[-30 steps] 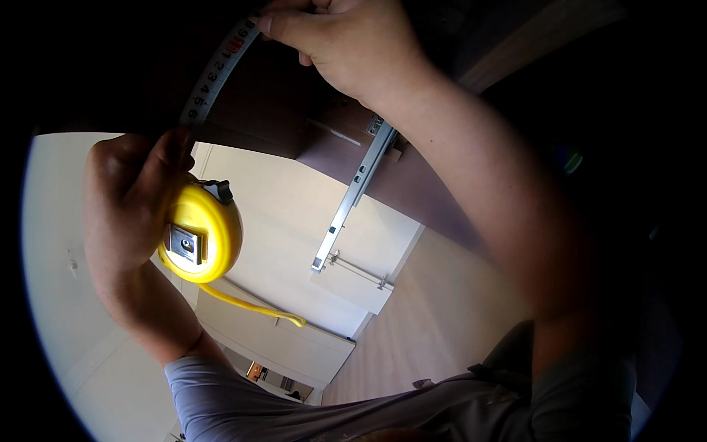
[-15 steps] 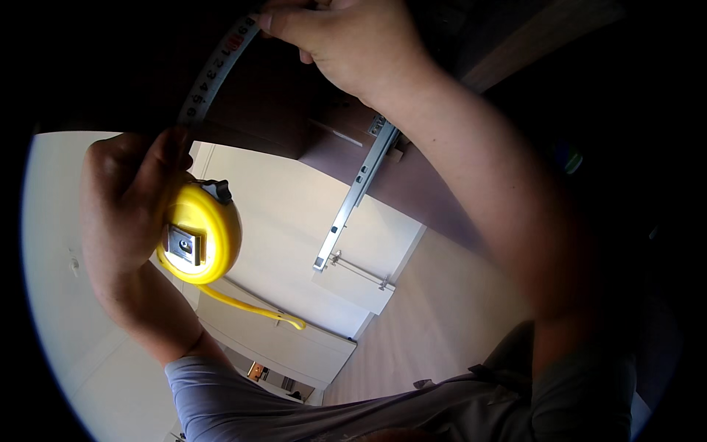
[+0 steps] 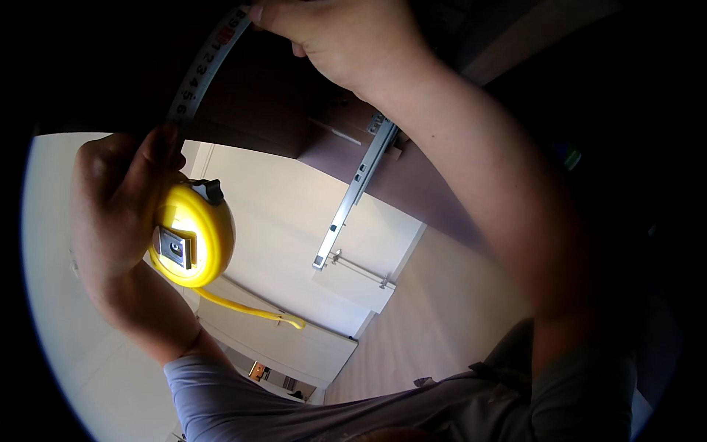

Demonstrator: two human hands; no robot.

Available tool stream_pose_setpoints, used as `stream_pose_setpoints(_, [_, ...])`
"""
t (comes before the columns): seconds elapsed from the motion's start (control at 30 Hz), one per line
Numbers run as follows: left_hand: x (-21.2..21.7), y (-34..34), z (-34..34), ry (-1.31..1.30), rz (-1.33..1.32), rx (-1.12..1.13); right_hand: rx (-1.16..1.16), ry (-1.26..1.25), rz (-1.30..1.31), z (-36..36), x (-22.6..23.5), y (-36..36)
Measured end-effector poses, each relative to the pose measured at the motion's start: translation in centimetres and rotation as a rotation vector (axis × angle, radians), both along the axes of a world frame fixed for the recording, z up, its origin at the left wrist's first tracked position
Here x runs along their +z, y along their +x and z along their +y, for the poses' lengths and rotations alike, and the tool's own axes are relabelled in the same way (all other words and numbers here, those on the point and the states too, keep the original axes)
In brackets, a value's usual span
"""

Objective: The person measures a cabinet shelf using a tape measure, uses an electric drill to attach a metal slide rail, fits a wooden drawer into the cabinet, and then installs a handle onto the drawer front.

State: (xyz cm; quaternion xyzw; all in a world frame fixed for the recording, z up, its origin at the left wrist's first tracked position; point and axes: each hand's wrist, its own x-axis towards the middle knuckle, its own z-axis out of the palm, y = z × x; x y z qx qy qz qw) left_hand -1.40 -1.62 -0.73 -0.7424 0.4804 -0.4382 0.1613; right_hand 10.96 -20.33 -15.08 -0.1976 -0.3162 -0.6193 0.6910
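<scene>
Close by on the left, held a yellow tape measure [image 3: 212,234] in the left hand [image 3: 114,206], with fingers wrapped round its outer side and thumb reaching toward the metal tape [image 3: 201,71]. Could not see the fingertips behind it. Judged the body hard, smooth and fairly light, best gripped round its curved side, clear of the black lock [image 3: 211,191]. Judged the metal tape thin and springy, apt to slip or kink, and better taken by its edges. At the other end of the visible stretch, to the right, pinched it between nearly closed thumb and fingers of the right hand [image 3: 342,44]; could not make out every fingertip in the dark. Noted a soft-looking yellow strap [image 3: 247,310] trailing to the right.

Farther right, well apart, saw a slim metal rail [image 3: 351,195] slanting out by a brown board [image 3: 420,191], partly hidden by the right forearm [image 3: 456,140] and perhaps in the way of that arm. Beyond, made out white panels [image 3: 265,214], a thin rod [image 3: 359,270] and pale floor [image 3: 427,295].
</scene>
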Motion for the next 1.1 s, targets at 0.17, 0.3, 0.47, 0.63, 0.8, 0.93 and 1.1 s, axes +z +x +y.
stream_pose_setpoints(0.17, [-0.9, 2.2, 0.6, -0.059, -0.073, -0.111, 0.003, -0.036, 0.086, 0.1, -0.9, -0.3])
stream_pose_setpoints(0.3, [-1.3, 0.4, -0.6, -0.099, 0.06, 0.1, -0.09, 0.047, -0.035, 0.5, -0.8, 1.6])
stream_pose_setpoints(0.47, [-1.4, -0.3, -1.0, -0.098, 0.045, 0.214, -0.077, 0.092, 0.031, 1.1, -0.1, 1.8])
stream_pose_setpoints(0.63, [-2.2, -0.3, -0.9, -0.077, 0.059, 0.185, -0.049, 0.035, 0.057, 1.1, -1.0, 1.1])
stream_pose_setpoints(0.8, [-2.3, 0.5, 1.1, -0.047, 0.137, 0.237, -0.309, 0.222, -0.126, 1.6, -1.0, 3.9])
stream_pose_setpoints(0.93, [-1.4, 3.2, 4.4, -0.003, 0.249, 0.153, -0.383, 0.268, -0.252, 0.8, -0.7, 5.4])
stream_pose_setpoints(1.1, [-2.4, 6.1, 6.8, 0.125, 0.303, 0.051, -0.094, 0.124, -0.381, -0.1, -1.8, 2.7])
